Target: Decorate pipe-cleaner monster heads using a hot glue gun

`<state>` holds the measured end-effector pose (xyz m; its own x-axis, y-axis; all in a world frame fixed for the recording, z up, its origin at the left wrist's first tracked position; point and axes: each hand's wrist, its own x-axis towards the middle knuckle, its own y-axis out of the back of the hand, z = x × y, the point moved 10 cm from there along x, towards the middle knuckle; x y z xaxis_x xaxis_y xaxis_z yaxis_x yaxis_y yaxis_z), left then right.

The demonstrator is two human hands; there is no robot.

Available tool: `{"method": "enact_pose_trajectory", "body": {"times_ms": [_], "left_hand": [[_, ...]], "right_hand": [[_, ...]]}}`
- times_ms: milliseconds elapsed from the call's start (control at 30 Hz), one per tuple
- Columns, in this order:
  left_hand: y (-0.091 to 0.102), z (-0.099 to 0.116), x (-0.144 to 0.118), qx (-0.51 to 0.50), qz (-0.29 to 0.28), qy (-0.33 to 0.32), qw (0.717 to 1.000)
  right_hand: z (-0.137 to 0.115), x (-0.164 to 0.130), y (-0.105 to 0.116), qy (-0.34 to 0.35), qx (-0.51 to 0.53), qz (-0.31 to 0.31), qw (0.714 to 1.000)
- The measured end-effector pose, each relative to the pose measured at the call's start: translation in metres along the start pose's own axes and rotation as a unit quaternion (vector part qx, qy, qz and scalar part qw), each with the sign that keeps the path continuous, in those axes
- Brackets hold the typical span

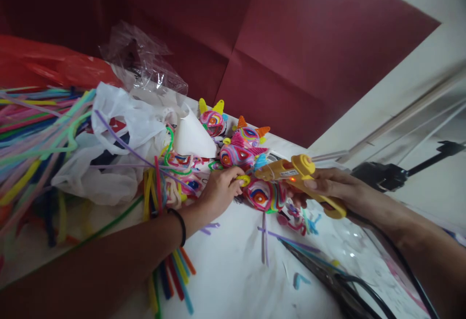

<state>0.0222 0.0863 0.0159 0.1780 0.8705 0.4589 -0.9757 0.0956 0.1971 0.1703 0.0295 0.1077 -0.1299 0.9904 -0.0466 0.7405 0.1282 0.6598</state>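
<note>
My right hand (333,185) grips a yellow hot glue gun (298,173), its nozzle pointing left and a small orange light glowing on its body. My left hand (218,190), with a black band on the wrist, pinches a small yellow pipe-cleaner piece (243,180) right at the gun's nozzle. Just below them lies a round, multicoloured pipe-cleaner figure (264,196). Three similar coiled figures with yellow, orange and pink ears (213,121) (251,134) (233,155) stand behind on the white table (233,270).
Heaps of coloured pipe cleaners (32,134) fill the left side, with white plastic bags (120,134) and clear wrap (145,61). A white paper cone (191,137) stands near the figures. Black scissors (327,275), a black cable and loose cut pieces lie at lower right. Dark red backdrop behind.
</note>
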Motion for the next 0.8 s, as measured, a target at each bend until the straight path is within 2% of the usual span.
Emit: {"method": "enact_pose_trajectory", "body": {"times_ms": [67, 133, 267, 433, 800], "left_hand": [[0.000, 0.000, 0.000, 0.002, -0.001, 0.005, 1.000], [0.000, -0.001, 0.000, 0.004, -0.004, 0.011, 1.000], [-0.001, -0.002, 0.000, 0.007, -0.010, 0.013, 1.000], [-0.003, -0.005, 0.000, 0.006, -0.016, 0.010, 1.000], [-0.003, -0.001, 0.000, 0.015, -0.015, -0.008, 1.000]], "right_hand": [[0.007, 0.002, -0.014, -0.040, 0.059, -0.100, 0.992], [0.011, 0.005, -0.013, -0.057, 0.084, -0.130, 0.986], [0.019, 0.013, -0.008, -0.058, 0.064, -0.145, 0.986], [0.025, 0.016, -0.005, -0.066, 0.045, -0.130, 0.988], [0.018, 0.014, -0.010, -0.069, 0.045, -0.136, 0.987]]}}
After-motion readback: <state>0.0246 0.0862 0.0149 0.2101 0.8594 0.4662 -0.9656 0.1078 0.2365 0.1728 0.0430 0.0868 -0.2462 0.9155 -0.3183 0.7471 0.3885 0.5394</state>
